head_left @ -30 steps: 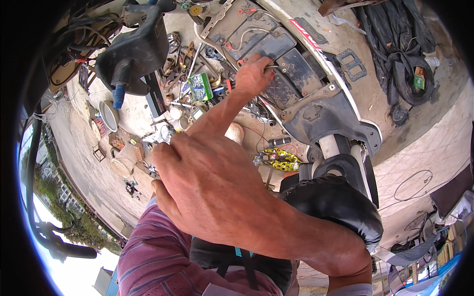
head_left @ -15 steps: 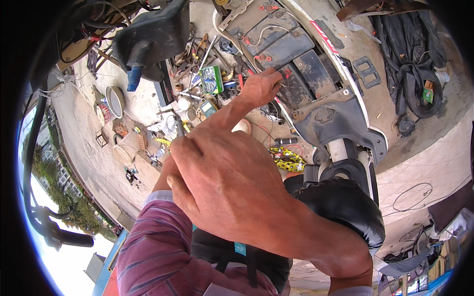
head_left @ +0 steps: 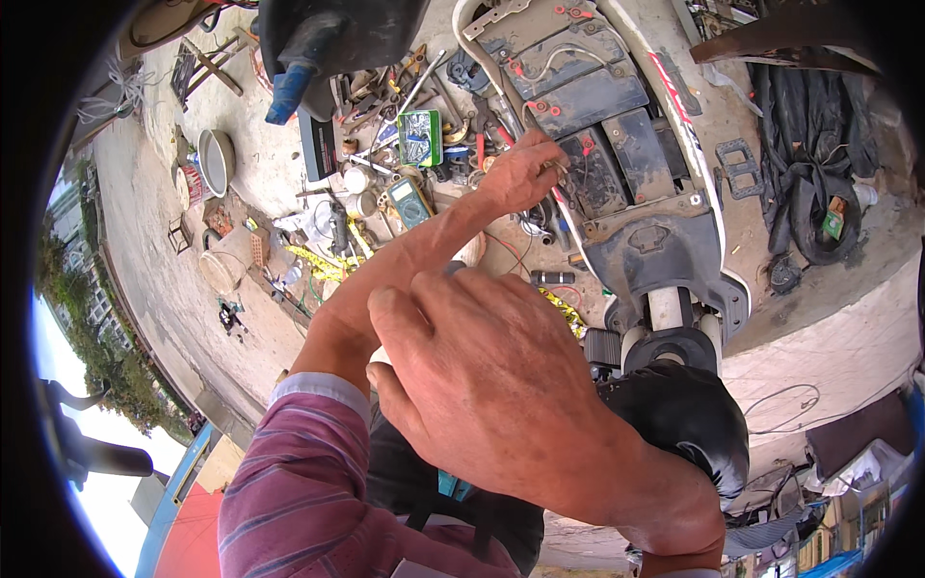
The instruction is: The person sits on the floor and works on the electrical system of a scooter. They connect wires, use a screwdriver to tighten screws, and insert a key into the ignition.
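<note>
At the left, a round metal basin is seen on the concrete ground, near a cluster of bricks and scraps. Right of it, hand tools are scattered about a green-edged box of small metal parts, with a digital multimeter lying on the near side of the box.

The left hand is stretched far forward over the left edge of the scooter body. Its fingers are bent together, and a thin wire-like piece is seen at their tips; whether it is gripped cannot be told. The right hand is held up nearer, its back turned up; the fingers are loosely curled, with the thumb parted from them, and nothing is seen gripped.

Farther right, the dusty batteries are set side by side in the open scooter floor, with red-marked terminals exposed. Compared with a second ago, the left hand has been shifted off the batteries toward the left rim, so the nearest terminals are less covered; contact there appears to have been broken off.

At the far right, black rubber tubing is heaped on the ground.
</note>
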The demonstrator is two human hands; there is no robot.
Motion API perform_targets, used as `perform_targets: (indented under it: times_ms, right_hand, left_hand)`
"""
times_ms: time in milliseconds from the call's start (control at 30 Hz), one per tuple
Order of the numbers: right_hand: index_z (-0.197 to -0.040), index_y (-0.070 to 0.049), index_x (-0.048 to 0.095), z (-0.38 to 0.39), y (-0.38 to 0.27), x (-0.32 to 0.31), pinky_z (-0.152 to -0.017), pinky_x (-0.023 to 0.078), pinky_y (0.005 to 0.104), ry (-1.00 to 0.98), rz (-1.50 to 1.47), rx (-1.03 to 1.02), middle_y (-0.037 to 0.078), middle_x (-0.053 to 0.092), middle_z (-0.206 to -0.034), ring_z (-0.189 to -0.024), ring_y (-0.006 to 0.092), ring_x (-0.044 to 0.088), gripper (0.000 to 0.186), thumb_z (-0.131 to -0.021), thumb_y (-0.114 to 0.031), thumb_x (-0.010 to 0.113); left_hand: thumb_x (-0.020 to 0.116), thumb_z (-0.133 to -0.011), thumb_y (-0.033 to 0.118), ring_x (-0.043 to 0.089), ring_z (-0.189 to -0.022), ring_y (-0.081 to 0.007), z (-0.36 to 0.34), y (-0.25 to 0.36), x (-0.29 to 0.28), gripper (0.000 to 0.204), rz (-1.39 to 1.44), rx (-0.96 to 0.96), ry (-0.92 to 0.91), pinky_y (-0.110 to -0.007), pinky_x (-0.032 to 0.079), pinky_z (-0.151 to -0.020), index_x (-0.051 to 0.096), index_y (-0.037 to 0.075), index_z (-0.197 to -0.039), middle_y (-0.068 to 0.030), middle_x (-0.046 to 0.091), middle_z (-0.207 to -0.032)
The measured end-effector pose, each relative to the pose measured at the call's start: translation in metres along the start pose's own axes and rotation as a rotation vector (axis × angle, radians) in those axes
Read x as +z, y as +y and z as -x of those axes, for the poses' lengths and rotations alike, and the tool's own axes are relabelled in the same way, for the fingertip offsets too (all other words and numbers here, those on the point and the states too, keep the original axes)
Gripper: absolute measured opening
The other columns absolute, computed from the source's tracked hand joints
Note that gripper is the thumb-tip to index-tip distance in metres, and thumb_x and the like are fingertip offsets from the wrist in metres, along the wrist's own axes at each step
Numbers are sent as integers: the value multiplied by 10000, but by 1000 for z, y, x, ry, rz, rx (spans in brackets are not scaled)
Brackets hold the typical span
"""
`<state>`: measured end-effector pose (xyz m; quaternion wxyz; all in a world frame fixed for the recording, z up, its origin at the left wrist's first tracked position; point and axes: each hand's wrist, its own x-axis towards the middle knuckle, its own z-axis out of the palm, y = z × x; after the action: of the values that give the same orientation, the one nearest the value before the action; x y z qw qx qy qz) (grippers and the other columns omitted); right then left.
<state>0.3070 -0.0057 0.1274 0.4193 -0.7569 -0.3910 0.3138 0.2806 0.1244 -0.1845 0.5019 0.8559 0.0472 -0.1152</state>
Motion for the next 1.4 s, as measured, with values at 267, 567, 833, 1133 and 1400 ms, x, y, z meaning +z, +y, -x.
perform_targets:
  times_ms: [267,567,833,1133,1400]
  right_hand:
    - [-1060,12,699,2,1,1,-802,490,379,109,-29,-19,123,699,-953,-939,259,659,308,-831,-183,637]
    - [-1025,15,691,3,-2,-7,-779,482,389,162,-49,-55,120,683,-899,-886,251,647,267,-862,-187,627]
    - [-1088,16,663,2,-1,-5,-747,489,393,128,-32,-60,100,629,-890,-865,251,641,337,-851,-219,705]
    - [-1082,-22,691,10,-12,13,-713,429,346,-134,162,-133,56,647,-886,-859,197,604,297,-851,-200,635]
    - [-1058,-21,665,18,-16,33,-686,423,355,-301,194,-142,37,511,-801,-749,193,537,280,-817,-161,650]
  left_hand:
    - [657,-939,142,617,-987,-313,-37,25,-4,237,-107,39,17,-404,518,-867,719,106,-1165,-134,593,-1060]
    - [669,-909,255,686,-1021,-379,-61,32,-7,234,-141,-183,49,-455,539,-891,741,79,-1045,-163,728,-1054]
    - [698,-895,253,706,-955,-370,-57,24,-6,250,-161,-297,66,-426,545,-866,725,30,-1004,-171,733,-990]
    - [710,-863,239,679,-1022,-339,-12,4,-3,204,-118,-123,-40,-437,545,-866,737,104,-1013,-131,676,-1075]
    - [729,-888,203,665,-1062,-329,20,-21,6,225,-284,136,39,-443,551,-887,712,98,-1087,-83,637,-1154]
